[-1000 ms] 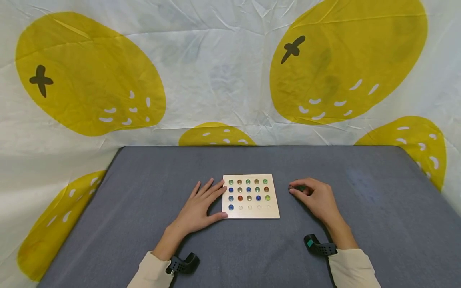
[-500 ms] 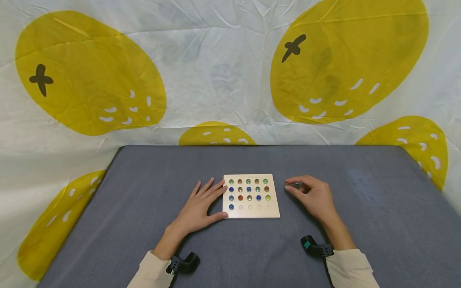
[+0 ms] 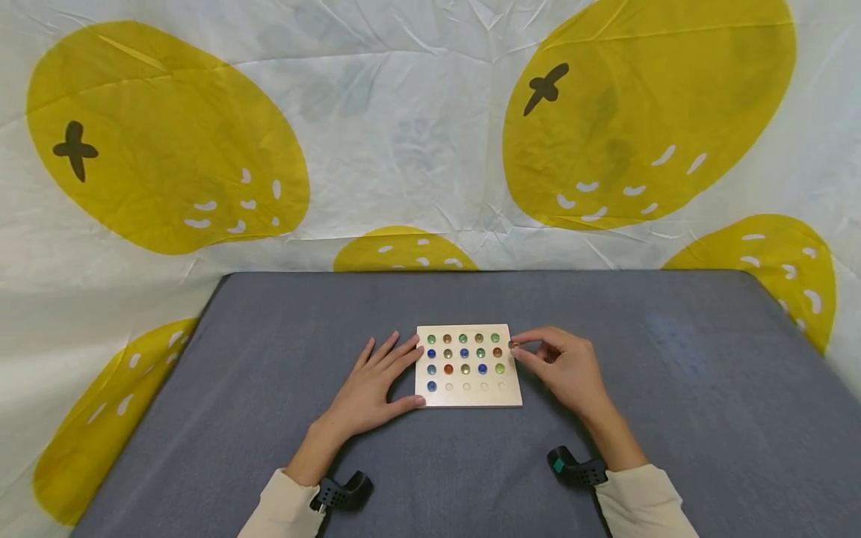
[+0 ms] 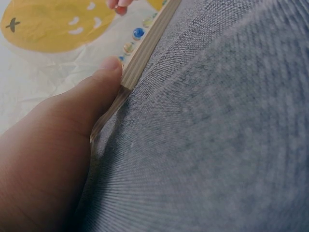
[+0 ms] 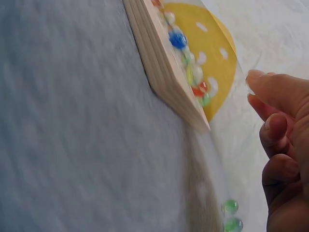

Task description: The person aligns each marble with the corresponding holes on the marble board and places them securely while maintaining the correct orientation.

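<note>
A pale wooden board (image 3: 471, 399) with rows of round hollows lies on the table. Glass marbles in blue, green, amber and red fill its back three rows; the front row has a blue marble (image 3: 432, 386) at its left end and bare hollows beside it. My left hand (image 3: 366, 392) lies spread at the board's left side, fingertips and thumb touching its edge. My right hand (image 3: 568, 370) pinches a small brownish marble (image 3: 513, 344) between thumb and index finger, just by the board's right edge. In the right wrist view, the fingertips hide that marble.
Two green marbles (image 5: 231, 206) lie near the right hand in the right wrist view; the hand hides them from the head view. Grey cloth covers the table (image 3: 430, 478). Behind it hangs a white curtain (image 3: 410, 149) with yellow fruit shapes.
My right hand has moved left with the marble, from beside the board to its right edge. The left hand and the board have stayed in place.
</note>
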A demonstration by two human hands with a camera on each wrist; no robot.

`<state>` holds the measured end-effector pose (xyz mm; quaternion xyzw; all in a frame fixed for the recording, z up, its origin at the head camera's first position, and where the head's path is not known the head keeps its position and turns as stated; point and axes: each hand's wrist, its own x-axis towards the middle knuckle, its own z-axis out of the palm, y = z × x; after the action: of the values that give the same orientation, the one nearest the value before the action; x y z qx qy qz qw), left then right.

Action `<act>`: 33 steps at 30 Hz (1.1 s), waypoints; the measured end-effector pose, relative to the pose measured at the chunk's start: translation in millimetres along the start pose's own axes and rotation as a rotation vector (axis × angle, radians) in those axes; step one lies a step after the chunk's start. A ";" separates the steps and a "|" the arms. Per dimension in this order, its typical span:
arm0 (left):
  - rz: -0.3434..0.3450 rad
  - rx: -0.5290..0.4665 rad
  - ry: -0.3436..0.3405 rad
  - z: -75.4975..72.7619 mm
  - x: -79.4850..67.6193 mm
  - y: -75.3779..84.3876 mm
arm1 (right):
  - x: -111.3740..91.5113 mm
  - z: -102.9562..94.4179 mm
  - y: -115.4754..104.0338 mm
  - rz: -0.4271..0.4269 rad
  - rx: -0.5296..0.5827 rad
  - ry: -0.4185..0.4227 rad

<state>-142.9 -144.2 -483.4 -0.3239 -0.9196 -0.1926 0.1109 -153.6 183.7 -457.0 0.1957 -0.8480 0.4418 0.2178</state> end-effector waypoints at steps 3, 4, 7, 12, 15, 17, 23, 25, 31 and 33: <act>0.000 0.000 -0.001 -0.2 0.1 0.1 | 0.1 5.3 -6.3 -0.021 0.021 -0.014; -0.001 0.000 -0.001 -0.3 0.2 0.2 | 0.0 7.2 -8.5 -0.030 0.030 -0.021; 0.000 -0.001 0.000 -0.5 0.4 0.5 | -0.7 12.8 -14.6 -0.053 0.046 -0.037; 0.000 0.001 0.000 -1.0 0.6 0.9 | -1.6 22.1 -23.5 -0.087 0.083 -0.056; -0.002 0.000 -0.001 -1.6 0.5 1.2 | -2.1 28.1 -27.8 -0.100 0.111 -0.064; -0.003 0.000 0.001 -1.9 0.5 1.3 | -2.6 32.1 -30.2 -0.102 0.132 -0.070; -0.004 0.003 0.001 -2.8 0.6 1.6 | -5.3 42.0 -35.3 -0.102 0.160 -0.077; -0.008 0.005 -0.004 -2.8 0.7 1.8 | -6.3 45.3 -36.8 -0.108 0.161 -0.078; -0.011 0.010 -0.010 -1.9 0.8 1.5 | -9.2 56.3 -41.2 -0.167 0.159 -0.103; -0.008 0.011 -0.008 -1.7 0.9 1.5 | -10.7 59.6 -42.1 -0.189 0.160 -0.107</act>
<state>-142.5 -143.3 -481.1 -0.3203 -0.9225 -0.1865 0.1083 -134.4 113.0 -465.5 0.3148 -0.7982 0.4746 0.1964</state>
